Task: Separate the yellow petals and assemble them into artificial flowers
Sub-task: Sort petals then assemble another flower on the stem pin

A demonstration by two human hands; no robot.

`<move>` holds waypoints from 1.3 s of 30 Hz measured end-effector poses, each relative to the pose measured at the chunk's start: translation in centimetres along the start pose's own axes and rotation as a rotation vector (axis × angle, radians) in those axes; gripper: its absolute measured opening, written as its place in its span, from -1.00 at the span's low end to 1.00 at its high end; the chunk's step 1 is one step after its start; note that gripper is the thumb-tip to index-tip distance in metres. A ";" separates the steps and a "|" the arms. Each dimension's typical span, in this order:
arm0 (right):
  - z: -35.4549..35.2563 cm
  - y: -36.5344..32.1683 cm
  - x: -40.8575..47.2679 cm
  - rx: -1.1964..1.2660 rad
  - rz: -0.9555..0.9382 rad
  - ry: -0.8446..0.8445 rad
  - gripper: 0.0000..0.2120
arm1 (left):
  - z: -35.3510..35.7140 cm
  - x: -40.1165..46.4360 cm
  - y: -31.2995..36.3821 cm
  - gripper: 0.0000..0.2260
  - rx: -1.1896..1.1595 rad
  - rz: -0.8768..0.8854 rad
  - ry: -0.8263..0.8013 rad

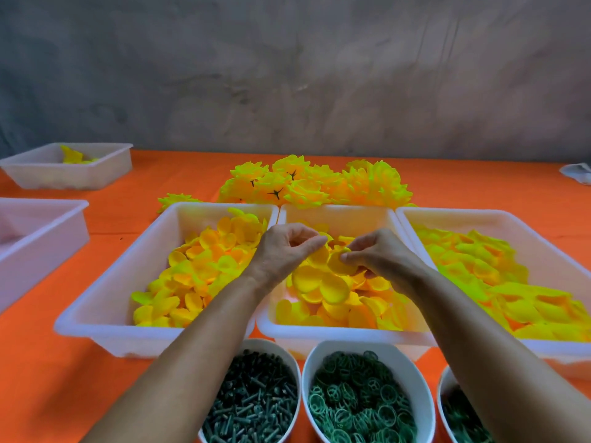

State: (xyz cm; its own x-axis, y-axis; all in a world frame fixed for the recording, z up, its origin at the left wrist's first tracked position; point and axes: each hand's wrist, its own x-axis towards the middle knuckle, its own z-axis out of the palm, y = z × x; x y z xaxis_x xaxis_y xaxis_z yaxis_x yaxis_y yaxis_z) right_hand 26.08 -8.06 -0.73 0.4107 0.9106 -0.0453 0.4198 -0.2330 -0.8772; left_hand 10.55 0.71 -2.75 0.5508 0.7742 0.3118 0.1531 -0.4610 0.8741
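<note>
Both hands over ctr tray (339, 335), mid-frame. Left hand (284, 251) and right hand (375, 255) each pinching petals (332, 270) above pile. Finished flowers (315, 183) on bench (57, 378) behind trays, upper ctr.

Small craft workshop, hand-assembly bench. Orange-covered table (463, 174) against a bare, stained grey wall (287, 75); white plastic trays (105, 318) sorted with yellow petals (204, 266), near bowls (307, 372) of green plastic parts. Finished yellow flowers (313, 183) piled at far centre.

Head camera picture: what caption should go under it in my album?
Two hands, left and right, pull yellow petals apart over the middle tray.
</note>
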 end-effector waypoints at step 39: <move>0.8 1.5 0.9 0.735 0.002 -0.029 -0.85 | 1.4 1.6 0.6 -0.93 -0.494 -0.258 -0.002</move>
State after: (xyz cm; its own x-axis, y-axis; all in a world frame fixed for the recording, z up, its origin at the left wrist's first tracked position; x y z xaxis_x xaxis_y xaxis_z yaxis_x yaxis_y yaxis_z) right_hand 26.44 -7.29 -2.49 0.3852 0.9214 -0.0511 -0.2365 0.0450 -0.9706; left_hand 12.68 1.08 -2.22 0.5476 0.8343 0.0642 -0.1191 0.0018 0.9929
